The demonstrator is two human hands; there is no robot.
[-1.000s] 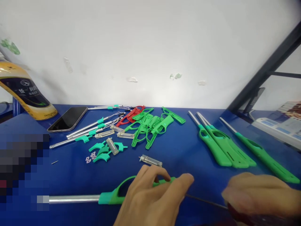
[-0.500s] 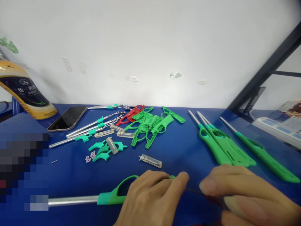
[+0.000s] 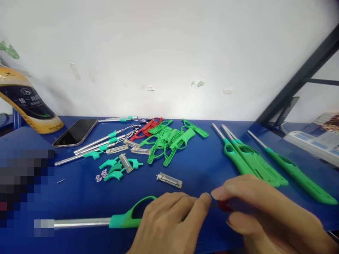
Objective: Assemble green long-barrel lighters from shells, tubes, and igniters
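Observation:
A long-nosed gas lighter [image 3: 129,218] with a green handle and metal tube lies across the near table, its tube pointing left. My left hand [image 3: 169,222] is closed over its handle, hiding most of it. My right hand [image 3: 267,208] pinches a screwdriver [image 3: 225,206] with a red handle. Its thin shaft points left at the left fingertips; the tip is hidden. Just beyond my left hand lies a clear fuel tank [image 3: 169,180]. Several more clear tanks [image 3: 141,151] lie near teal triggers [image 3: 114,175] and green handle shells [image 3: 182,143].
Several closed green lighters [image 3: 247,160] lie at the right. Metal tubes with wires [image 3: 95,143] and red shells [image 3: 148,128] lie at the back. A phone [image 3: 76,132] and a yellow bottle [image 3: 34,106] are at the left. A white wall [image 3: 169,53] stands behind the blue table [image 3: 87,197].
My right hand has moved left and slightly up, bringing the screwdriver closer to my left fingertips. More of its red handle shows. My left hand and the lighter have barely moved.

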